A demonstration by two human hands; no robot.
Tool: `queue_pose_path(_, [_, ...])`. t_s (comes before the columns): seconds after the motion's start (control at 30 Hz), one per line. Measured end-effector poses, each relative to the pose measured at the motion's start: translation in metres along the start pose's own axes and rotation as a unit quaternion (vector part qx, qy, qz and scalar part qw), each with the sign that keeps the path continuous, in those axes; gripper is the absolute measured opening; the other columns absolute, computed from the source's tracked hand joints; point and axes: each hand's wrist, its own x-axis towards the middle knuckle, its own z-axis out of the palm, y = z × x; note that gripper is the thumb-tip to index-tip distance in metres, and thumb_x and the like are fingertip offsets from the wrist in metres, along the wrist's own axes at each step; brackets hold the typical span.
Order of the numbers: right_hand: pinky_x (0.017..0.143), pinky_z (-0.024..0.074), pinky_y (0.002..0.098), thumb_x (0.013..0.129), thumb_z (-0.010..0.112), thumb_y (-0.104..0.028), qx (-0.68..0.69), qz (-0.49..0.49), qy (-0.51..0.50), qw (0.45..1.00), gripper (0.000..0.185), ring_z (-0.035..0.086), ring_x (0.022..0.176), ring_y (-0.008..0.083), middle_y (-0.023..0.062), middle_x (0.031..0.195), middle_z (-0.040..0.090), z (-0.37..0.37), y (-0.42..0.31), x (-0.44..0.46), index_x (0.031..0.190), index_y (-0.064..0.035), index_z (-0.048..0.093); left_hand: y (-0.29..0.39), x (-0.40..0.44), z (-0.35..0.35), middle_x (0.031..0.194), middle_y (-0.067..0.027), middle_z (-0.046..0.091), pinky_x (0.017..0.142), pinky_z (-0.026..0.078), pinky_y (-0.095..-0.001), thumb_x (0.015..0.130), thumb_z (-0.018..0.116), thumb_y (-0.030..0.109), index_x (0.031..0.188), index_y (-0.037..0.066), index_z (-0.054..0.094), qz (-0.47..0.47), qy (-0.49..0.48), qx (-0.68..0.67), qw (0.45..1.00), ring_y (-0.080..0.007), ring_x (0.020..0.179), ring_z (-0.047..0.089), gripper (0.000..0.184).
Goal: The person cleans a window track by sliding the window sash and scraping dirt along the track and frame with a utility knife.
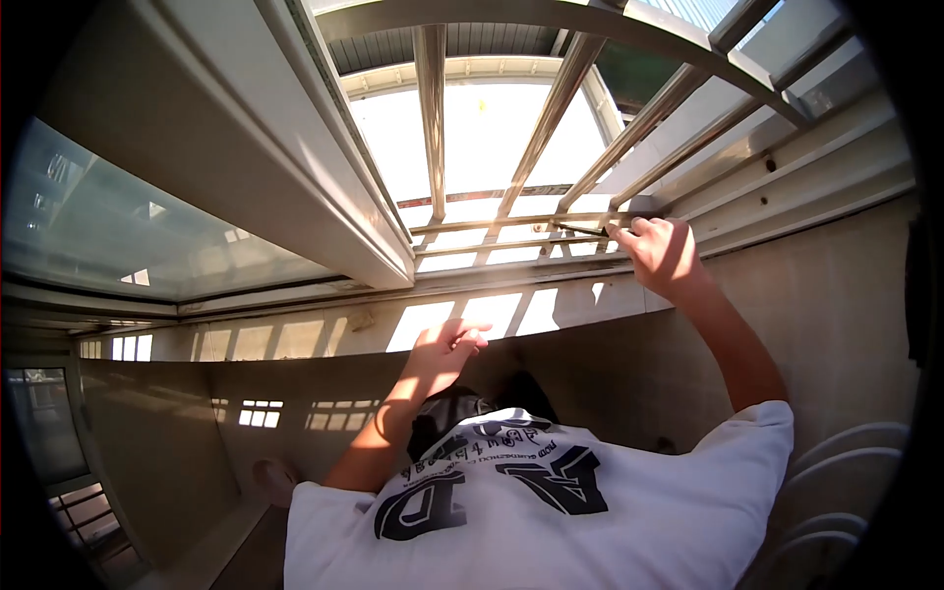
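Observation:
My right hand (661, 254) is closed around a thin dark stick-like tool (582, 229). Its slender end points left along the window track (472, 248), below the metal bars; its exact kind is too small to make out. My left hand (444, 352) is held in front of the sunlit sill (369, 329), lower and further left. Its index finger stretches to the right, the thumb lies close below it, and nothing shows between them. Whether this hand touches the sill I cannot tell.
Upright metal bars (431, 118) stand outside the opening beneath a curved rail (511, 12). A sliding sash with a thick white frame (265, 147) and glass (128, 216) fills the left side. White curved rails (846, 442) are at lower right. Bright sunlight washes out parts of the sill.

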Motion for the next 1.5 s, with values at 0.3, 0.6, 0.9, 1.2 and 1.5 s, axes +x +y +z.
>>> queue_pose_path(0.3, [0.06,0.0558,0.0388,0.087,0.065,-0.01,0.095,-0.039,0.019,0.995,0.037,0.071,0.077,0.0257,0.0071,0.08,0.065,0.06,-0.063,0.062,0.123,-0.0097,0.071,0.015,0.004,0.008,0.096,-0.0087,0.075,0.083,0.056,-0.0285,0.106,0.057,0.014,0.124,0.001,0.071,0.032,-0.008,0.021,0.999,-0.014,0.086,0.068,0.026])
queue_pose_path(0.6, [0.058,0.0545,0.0395,0.087,0.066,-0.013,0.063,0.036,-0.01,0.997,0.013,0.07,0.071,0.0272,0.0086,0.072,0.065,0.044,-0.003,0.013,0.095,-0.0111,0.077,0.005,0.009,0.012,0.096,-0.006,0.073,0.08,0.056,-0.0267,0.106,0.055,0.014,0.123,0.003,0.073,0.0,-0.016,0.014,1.0,-0.0121,0.085,0.066,0.027])
queue_pose_path(0.9, [0.069,0.0565,0.0423,0.087,0.067,-0.011,-0.056,0.315,-0.181,0.93,0.026,0.073,0.085,0.0308,0.0094,0.083,0.073,-0.023,0.031,-0.041,0.109,-0.0185,0.078,0.01,0.028,0.03,0.094,-0.0057,0.072,0.08,0.054,-0.0258,0.105,0.056,0.013,0.122,0.0,0.072,0.03,-0.068,-0.016,0.997,-0.0109,0.084,0.064,0.026])
queue_pose_path(1.2, [0.06,0.0415,0.0301,0.101,0.055,-0.006,0.451,0.477,0.196,0.728,0.031,0.051,0.065,0.0115,0.0052,0.075,0.059,0.039,-0.073,-0.088,0.13,-0.0089,0.067,0.042,0.042,0.051,0.096,-0.0076,0.073,0.081,0.054,-0.0274,0.107,0.056,0.018,0.129,0.0,0.069,0.04,-0.127,0.019,0.991,-0.0124,0.088,0.066,0.032])
queue_pose_path(1.5, [0.083,0.0544,0.0303,0.102,0.051,0.002,0.494,0.458,0.216,0.706,0.04,0.065,0.09,0.0116,0.0172,0.105,0.07,0.079,-0.213,-0.043,0.142,0.0037,0.05,0.04,0.068,0.105,0.099,-0.0033,0.067,0.079,0.05,-0.0266,0.109,0.055,0.024,0.128,0.004,0.065,-0.066,-0.072,0.018,0.995,-0.0097,0.087,0.06,0.029])
